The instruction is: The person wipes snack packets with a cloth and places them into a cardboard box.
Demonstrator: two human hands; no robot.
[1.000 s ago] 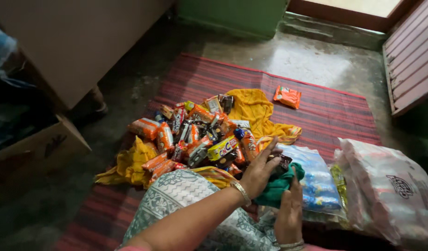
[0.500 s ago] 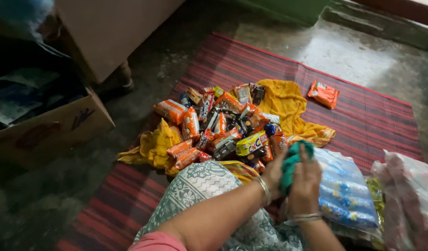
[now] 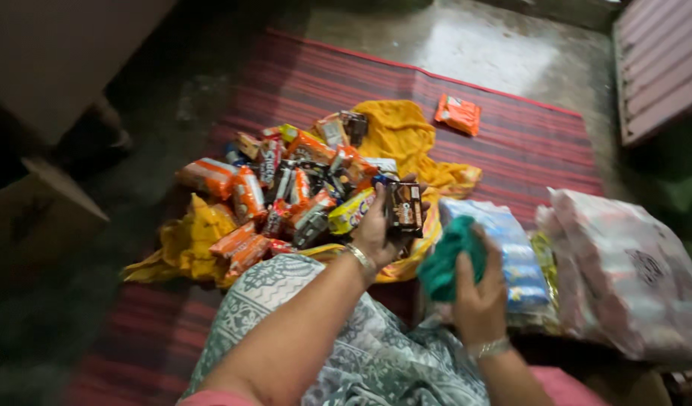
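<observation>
While the head view looks down over the person's lap, the left hand [image 3: 377, 229] sits just below the middle of the frame, fingers wrapped around a dark brown snack packet [image 3: 405, 208]. That packet stands nearly upright in the grip, its long axis running up and down the picture, at the lower right edge of the heap of snack packets [image 3: 286, 195]. This heap lies to the upper left of the hand, spread over a yellow cloth [image 3: 406, 135] on a red striped mat [image 3: 526, 143].

Lower and to the right, the right hand [image 3: 477, 289] is closed on a bunched green cloth [image 3: 450, 259] — the cloth pokes out above and to the left of the fingers. The dark packet lies up and to the left of the green cloth, near it but not touching; the left hand already has it, so the right hand is the farther one.

Just behind the right hand is a blue and white pack [image 3: 504, 240], and at the right of the frame a large clear bag [image 3: 631, 271] of pale wrapped goods. A lone orange packet [image 3: 458, 114] lies apart on the mat, upper centre-right. A cardboard box [image 3: 38, 218] sits at the left edge — dim and blurred.
</observation>
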